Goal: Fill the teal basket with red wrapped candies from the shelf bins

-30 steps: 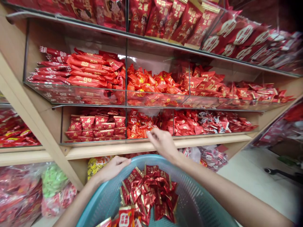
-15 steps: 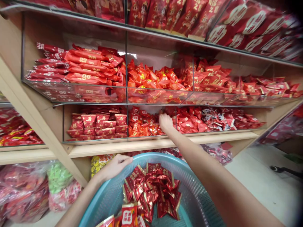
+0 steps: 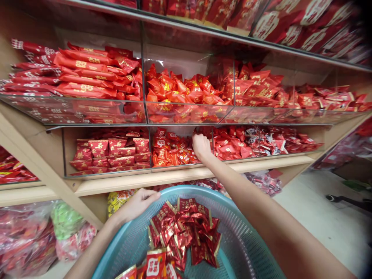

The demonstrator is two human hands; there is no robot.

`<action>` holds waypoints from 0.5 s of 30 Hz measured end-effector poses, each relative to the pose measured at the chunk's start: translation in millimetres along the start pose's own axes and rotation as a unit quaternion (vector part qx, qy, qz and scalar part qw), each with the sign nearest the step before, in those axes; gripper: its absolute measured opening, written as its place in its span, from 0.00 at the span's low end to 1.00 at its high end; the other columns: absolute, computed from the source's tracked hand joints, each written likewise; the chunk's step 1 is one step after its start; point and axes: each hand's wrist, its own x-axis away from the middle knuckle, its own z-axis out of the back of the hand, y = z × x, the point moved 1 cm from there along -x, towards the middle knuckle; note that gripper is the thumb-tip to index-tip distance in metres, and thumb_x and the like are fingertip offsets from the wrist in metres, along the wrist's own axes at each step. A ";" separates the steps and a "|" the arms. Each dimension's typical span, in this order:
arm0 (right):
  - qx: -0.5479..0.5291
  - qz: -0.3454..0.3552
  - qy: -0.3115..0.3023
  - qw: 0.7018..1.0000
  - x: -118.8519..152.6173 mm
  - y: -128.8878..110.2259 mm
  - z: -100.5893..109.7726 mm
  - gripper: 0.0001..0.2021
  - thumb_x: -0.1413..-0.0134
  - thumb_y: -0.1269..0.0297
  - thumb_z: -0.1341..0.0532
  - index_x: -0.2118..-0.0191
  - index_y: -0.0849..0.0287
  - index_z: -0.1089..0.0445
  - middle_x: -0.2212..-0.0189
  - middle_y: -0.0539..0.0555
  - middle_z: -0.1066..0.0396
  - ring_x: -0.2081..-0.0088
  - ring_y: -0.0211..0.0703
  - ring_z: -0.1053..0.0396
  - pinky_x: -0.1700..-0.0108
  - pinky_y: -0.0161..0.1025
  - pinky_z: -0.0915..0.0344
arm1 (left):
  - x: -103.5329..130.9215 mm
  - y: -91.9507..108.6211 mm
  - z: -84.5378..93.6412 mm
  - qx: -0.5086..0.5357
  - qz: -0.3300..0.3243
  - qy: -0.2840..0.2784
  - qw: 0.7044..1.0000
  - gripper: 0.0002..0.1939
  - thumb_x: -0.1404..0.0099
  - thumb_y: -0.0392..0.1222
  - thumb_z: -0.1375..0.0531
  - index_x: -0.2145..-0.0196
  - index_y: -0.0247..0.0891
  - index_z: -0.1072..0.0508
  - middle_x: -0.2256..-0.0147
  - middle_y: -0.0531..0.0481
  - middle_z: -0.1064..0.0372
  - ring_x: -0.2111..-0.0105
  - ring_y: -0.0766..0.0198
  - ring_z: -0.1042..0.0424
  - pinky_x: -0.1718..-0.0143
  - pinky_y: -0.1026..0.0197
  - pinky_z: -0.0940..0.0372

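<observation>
Left hand (image 3: 138, 203) sits at 7 o'clock, fingers curled over the rim of the teal basket (image 3: 238, 248), clamped on it. Basket is perforated plastic, round, with a thin, flexible-looking wall. Inside it is a pile of foil candies (image 3: 186, 232): dark red with gold print, crinkly, pillow-shaped, loosely heaped.

Right hand (image 3: 201, 147) is just right of centre, reaching into the middle glass bin (image 3: 180, 164) on the lower shelf, knuckles toward the camera. Its fingers are buried in the small red candies (image 3: 174, 151); cannot tell whether they have closed on any. Those candies are small, glossy, slippery-looking packets in orange-red, heaped against the glass front.

The step looks like scooping a handful. Judgement: cup the fingers under the heap rather than pinching from the top, keep the wrist clear of the glass shelf edge above, and hold the basket rim close under the bin lip to catch strays.

At 3 o'clock, the next bin (image 3: 261, 143) holds mixed red and white wrappers. At 10 o'clock, long flat red packets (image 3: 81, 73) lie stacked.
</observation>
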 end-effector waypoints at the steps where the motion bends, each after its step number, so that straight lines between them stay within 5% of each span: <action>1: -0.006 -0.001 0.032 0.999 3.6 2.6 4.0 0.17 0.42 0.76 0.59 0.53 0.64 0.38 0.60 0.66 0.34 0.56 0.52 0.34 0.60 0.42 0.39 | 0.2 -0.2 0.2 0.000 0.000 0.001 1.000 0.22 0.41 0.55 0.49 0.72 0.32 0.29 0.74 0.52 0.32 0.74 0.66 0.39 0.71 0.66 0.44; 5: -0.091 0.060 0.178 0.978 33.6 18.3 18.3 0.14 0.41 0.70 0.55 0.56 0.60 0.35 0.64 0.59 0.30 0.61 0.48 0.32 0.62 0.39 0.38 | 1.6 -0.8 1.5 -0.001 -0.001 0.001 1.000 0.21 0.41 0.55 0.49 0.72 0.32 0.28 0.74 0.52 0.32 0.73 0.66 0.38 0.71 0.66 0.45; 8: -0.201 0.165 0.227 0.938 69.2 28.2 21.5 0.13 0.41 0.69 0.52 0.55 0.60 0.35 0.62 0.56 0.30 0.61 0.43 0.32 0.60 0.36 0.38 | 1.9 -0.8 1.5 0.002 0.001 -0.001 1.000 0.21 0.40 0.54 0.49 0.71 0.32 0.28 0.73 0.52 0.31 0.73 0.66 0.38 0.70 0.66 0.44; 11: -0.306 0.237 0.207 0.899 104.2 28.6 17.2 0.11 0.42 0.68 0.50 0.57 0.60 0.33 0.65 0.54 0.29 0.67 0.37 0.31 0.63 0.33 0.38 | 1.3 -0.1 0.5 0.006 0.004 -0.001 1.000 0.21 0.41 0.55 0.49 0.71 0.32 0.28 0.73 0.51 0.31 0.73 0.66 0.38 0.70 0.66 0.44; 15: -0.430 0.246 0.073 0.866 131.6 17.4 1.2 0.10 0.42 0.66 0.49 0.60 0.60 0.32 0.74 0.49 0.31 0.80 0.31 0.36 0.72 0.30 0.39 | 1.5 2.9 -0.3 -0.006 0.011 -0.003 1.000 0.23 0.41 0.56 0.49 0.71 0.32 0.28 0.74 0.51 0.31 0.74 0.65 0.38 0.71 0.65 0.44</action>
